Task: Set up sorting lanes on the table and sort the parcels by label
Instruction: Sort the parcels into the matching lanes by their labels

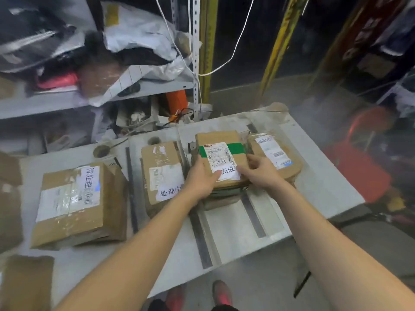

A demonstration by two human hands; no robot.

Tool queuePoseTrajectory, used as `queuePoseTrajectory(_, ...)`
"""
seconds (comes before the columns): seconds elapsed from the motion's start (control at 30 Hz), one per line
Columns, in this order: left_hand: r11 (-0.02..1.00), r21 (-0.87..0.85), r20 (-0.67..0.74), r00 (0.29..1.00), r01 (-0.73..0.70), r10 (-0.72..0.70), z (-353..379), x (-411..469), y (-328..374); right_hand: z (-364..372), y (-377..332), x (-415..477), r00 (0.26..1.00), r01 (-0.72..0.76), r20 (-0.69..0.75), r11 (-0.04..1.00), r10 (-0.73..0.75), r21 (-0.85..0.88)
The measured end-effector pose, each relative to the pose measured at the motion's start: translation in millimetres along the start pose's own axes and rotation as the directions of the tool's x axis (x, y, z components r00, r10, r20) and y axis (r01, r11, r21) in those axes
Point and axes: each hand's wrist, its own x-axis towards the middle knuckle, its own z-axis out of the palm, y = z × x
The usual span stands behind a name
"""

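Seen from the head camera, both bare forearms reach forward over the white table (226, 230). The left hand (199, 179) grips the left edge of the green-taped parcel (221, 140), with its thumb lying on top. The right hand (262, 173) clasps the right edge, its thumb on top beside the white slip. The parcel sits between the hands atop a stack: brown card, a green tape band, a printed label and a slip reading 完成. Just left of the left hand lies the 处理中 parcel (161, 162), and farther left the 待处理 box (74, 205). Just right of the right hand lies a padded mailer (277, 151). A dark strip (200, 241) runs between the forearms

The one head-worn camera looks steeply down, close over the table (235, 225); no second view.
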Motion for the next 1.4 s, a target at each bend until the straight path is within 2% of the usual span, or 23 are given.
queuePoseTrajectory(0.2, 0.994, 0.075, -0.149, 0.987, 0.073, -0.061, 19.6, 0.6, 9.5, -9.5, 1.6, 23.5, 0.992, 0.081, 0.100, 0.992, -0.072, -0.093)
queuePoseTrajectory(0.33, 0.981, 0.185, -0.264, 0.965, 0.059, -0.008, 13.4, -8.7, 20.9, -18.1, -12.6, 24.7, 0.965, 0.262, 0.098, 0.924, -0.244, -0.278)
queuePoseTrajectory(0.4, 0.964, 0.264, -0.322, 0.945, 0.037, 0.052, -1.1, -20.4, 31.1, -12.1, -26.1, 21.9, 0.932, 0.361, 0.098, 0.884, -0.348, -0.298)
queuePoseTrajectory(0.47, 0.915, 0.400, -0.387, 0.915, 0.055, 0.114, -25.2, -32.5, 35.5, 1.7, -44.6, 13.9, 0.876, 0.482, 0.160, 0.827, -0.454, -0.289)
queuePoseTrajectory(0.57, 0.744, 0.649, -0.456, 0.865, 0.160, 0.212, -69.6, -58.2, 34.8, 33.2, -75.3, -2.1, 0.766, 0.641, 0.281, 0.721, -0.579, -0.263)
queuePoseTrajectory(0.63, 0.647, 0.716, -0.493, 0.846, 0.261, 0.203, -99.1, -81.4, 27.8, 57.2, -96.3, -14.2, 0.684, 0.728, 0.346, 0.636, -0.642, -0.258)
queuePoseTrajectory(0.73, 0.561, 0.721, -0.569, 0.810, 0.408, 0.143, -140.0, -119.7, 10.2, 93.6, -128.4, -35.0, 0.580, 0.814, 0.434, 0.513, -0.690, -0.271)
queuePoseTrajectory(0.9, 0.533, 0.633, -0.710, 0.695, 0.562, 0.109, -204.7, -190.6, -30.3, 162.4, -178.8, -80.0, 0.437, 0.900, 0.517, 0.362, -0.736, -0.244)
queuePoseTrajectory(1.03, 0.487, 0.582, -0.767, 0.639, 0.651, 0.062, -259.0, -245.0, -78.1, 221.2, -209.6, -121.7, 0.340, 0.939, 0.565, 0.235, -0.752, -0.253)
queuePoseTrajectory(1.23, 0.503, 0.534, -0.800, 0.599, 0.679, 0.040, -356.3, -311.4, -152.8, 315.8, -251.2, -182.3, 0.344, 0.933, 0.591, 0.192, -0.730, -0.305)
queuePoseTrajectory(1.4, 0.540, 0.548, -0.777, 0.628, 0.638, 0.046, -445.8, -348.1, -206.0, 397.8, -287.3, -229.7, 0.423, 0.894, 0.563, 0.226, -0.710, -0.387)
